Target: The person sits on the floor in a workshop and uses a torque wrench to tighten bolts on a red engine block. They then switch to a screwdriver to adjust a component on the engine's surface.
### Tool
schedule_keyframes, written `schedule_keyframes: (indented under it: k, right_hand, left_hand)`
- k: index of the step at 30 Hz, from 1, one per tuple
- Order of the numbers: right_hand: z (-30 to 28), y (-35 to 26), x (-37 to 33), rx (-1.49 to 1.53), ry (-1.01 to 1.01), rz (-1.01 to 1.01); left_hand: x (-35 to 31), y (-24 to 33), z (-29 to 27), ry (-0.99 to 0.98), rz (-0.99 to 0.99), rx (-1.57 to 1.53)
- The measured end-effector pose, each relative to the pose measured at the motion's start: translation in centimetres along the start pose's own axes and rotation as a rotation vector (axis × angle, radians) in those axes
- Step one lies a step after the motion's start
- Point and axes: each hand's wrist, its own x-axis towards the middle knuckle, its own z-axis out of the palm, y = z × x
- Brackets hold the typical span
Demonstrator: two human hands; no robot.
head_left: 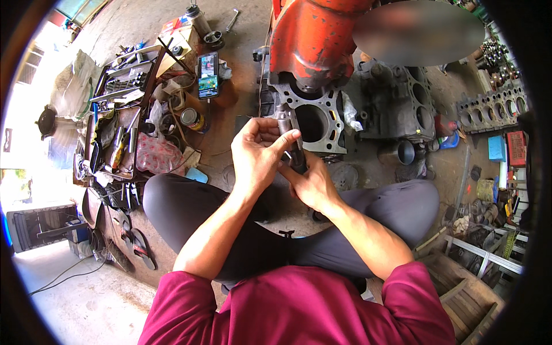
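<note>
Workshop floor [244, 49] bears a labelled can [192, 119]; left hand [257, 154] and right hand [314, 184] grip a metal part [297, 157].

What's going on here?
A person sitting cross-legged is holding a slim metal part in both hands, up in front of an engine block. The left hand grips its upper end, the right hand its lower end. An orange machine stands over the block's far end. Off to the left are a phone with its screen lit and a tray full of tools.
</note>
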Motion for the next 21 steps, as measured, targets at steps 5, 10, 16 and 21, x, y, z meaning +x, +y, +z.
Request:
schedule_keyframes:
  k: [5, 10, 16, 21]
  right_hand:
    - [-0.23, -0.11, -0.26, 0.003, -0.022, 0.089]
    - [0.22, 0.38, 0.01, -0.028, 0.004, -0.006]
    - [-0.1, 0.08, -0.2, -0.016, -0.029, 0.125]
    - [-0.13, -0.23, -0.23, 0.042, -0.049, 0.136]
  left_hand:
    - [-0.02, 0.1, 0.07, 0.011, -0.003, -0.022]
    - [0.06, 0.03, 0.09, 0.031, -0.002, -0.007]
    - [0.15, -0.11, 0.18, 0.046, 0.015, 0.056]
    - [0.04, 0.0, 0.33, 0.066, 0.006, 0.111]
